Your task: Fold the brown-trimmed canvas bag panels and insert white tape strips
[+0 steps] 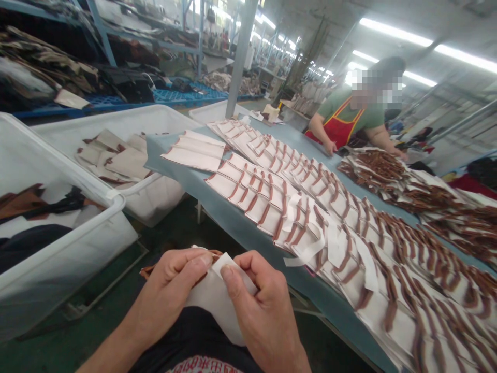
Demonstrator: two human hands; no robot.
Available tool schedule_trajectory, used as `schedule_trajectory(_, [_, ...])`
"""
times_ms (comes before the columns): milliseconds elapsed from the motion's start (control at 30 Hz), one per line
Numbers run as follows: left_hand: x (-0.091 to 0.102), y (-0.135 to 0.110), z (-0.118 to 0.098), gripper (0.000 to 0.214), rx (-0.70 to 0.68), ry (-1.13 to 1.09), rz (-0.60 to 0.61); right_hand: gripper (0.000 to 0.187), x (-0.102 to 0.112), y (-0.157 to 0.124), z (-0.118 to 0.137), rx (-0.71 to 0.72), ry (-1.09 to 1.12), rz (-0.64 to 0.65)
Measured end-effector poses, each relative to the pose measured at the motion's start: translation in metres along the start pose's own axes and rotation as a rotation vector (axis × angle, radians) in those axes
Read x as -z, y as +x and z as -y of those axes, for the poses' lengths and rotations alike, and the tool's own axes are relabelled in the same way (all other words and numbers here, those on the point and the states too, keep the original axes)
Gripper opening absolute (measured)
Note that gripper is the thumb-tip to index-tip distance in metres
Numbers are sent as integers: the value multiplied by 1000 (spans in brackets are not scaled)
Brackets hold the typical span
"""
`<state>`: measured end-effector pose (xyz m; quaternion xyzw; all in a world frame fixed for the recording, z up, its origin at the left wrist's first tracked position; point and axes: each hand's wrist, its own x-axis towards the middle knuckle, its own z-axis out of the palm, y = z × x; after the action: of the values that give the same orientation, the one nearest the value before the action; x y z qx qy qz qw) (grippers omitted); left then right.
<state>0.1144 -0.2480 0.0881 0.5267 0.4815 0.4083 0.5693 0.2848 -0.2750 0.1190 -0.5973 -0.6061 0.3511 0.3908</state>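
Note:
Close to my body I hold a white fabric piece [217,295] with a brown edge. My left hand [174,282] pinches its upper edge between thumb and fingertips. A small white strip [223,264] lies against the piece, and my right hand [256,295] grips both, thumb on top. Part of the brown edge shows behind my left fingers; the rest is hidden by my hands. Beyond my hands, rows of overlapping white pieces with brown edges [267,202] cover much of a blue-grey table [171,168].
Loose white strips [336,246] lie on the rows. White bins [151,202] with fabric pieces stand at the left, before blue shelving [174,93]. Across the table a person in a red apron [337,124] stands beside heaped brown-and-white pieces [373,171]. A metal post [238,62] rises behind the table.

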Motion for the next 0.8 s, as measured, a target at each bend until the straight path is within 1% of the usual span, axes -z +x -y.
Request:
schedule_trajectory(233, [1, -1, -1, 46, -66, 63, -11, 30, -7, 2, -1, 45, -123, -68])
schedule_trajectory(400, [3, -3, -1, 46, -65, 100, -41, 30, -11, 2, -2, 69, -190, -99])
schedule_trajectory(600, [4, -4, 6, 46, 3, 91, -57, 26, -17, 3, -11, 60, -214, -86])
schedule_trajectory(700, [4, -2, 9, 44, 15, 64, -70, 25, -18, 3, -15, 53, -218, -92])
schedule_trajectory(800, [3, 0, 10, 44, 22, 56, -72, 25, -15, 6, -16, 39, -208, -38])
